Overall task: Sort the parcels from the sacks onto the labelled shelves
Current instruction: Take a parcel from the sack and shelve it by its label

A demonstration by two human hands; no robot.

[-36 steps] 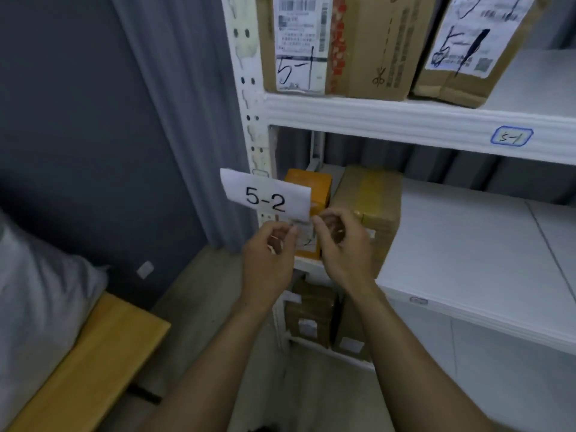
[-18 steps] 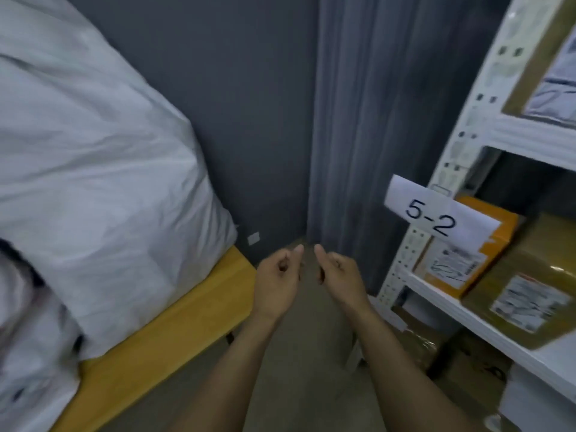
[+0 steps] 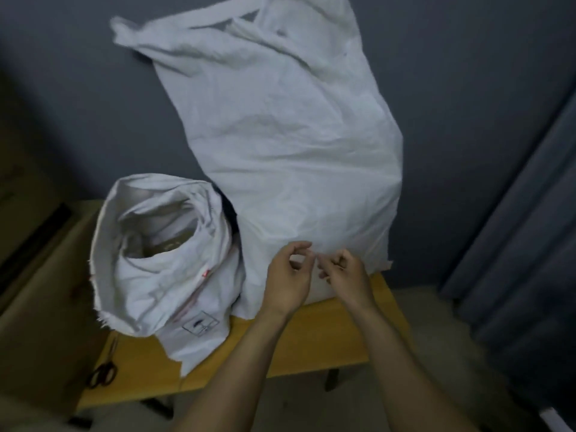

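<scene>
Two white sacks stand on the one yellow bench [image 3: 311, 344]. The tall sack [image 3: 296, 151] is at the bench's back right and leans on the grey wall [image 3: 78, 88] behind the bench, its top twisted shut. The short sack [image 3: 149, 275] touches it on the bench's left half, its mouth rolled down and open. Something brownish lies inside that mouth, too dim to tell whether it is a parcel. Two bare hands are raised above the bench's middle, in front of the tall sack. The left hand [image 3: 288, 280] and right hand [image 3: 347, 275] have their fingers curled in, tips nearly meeting, and nothing shows in either. One pair of scissors [image 3: 103, 374] lies on the bench's left end, dark and blurred. The bench's legs are mostly hidden.
</scene>
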